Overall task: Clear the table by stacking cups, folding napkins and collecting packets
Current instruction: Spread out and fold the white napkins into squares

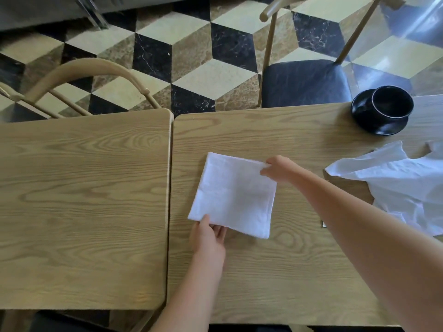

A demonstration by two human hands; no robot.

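A white napkin (233, 195), folded into a square, lies flat on the right wooden table (275, 271). My left hand (209, 236) holds its near left corner, thumb on top and fingers underneath. My right hand (278, 168) pinches its far right corner. A second white napkin (405, 183) lies crumpled and unfolded at the right edge of the view, partly behind my right forearm. A black cup (392, 103) stands on a black saucer (374, 123) at the far right of the table. No packet is clearly visible.
A second wooden table (84, 207) butts against the left side, with a narrow gap between them. A wooden chair back (84, 73) stands behind the left table and a dark-cushioned chair (304, 82) behind the right one. Beyond is patterned tile floor.
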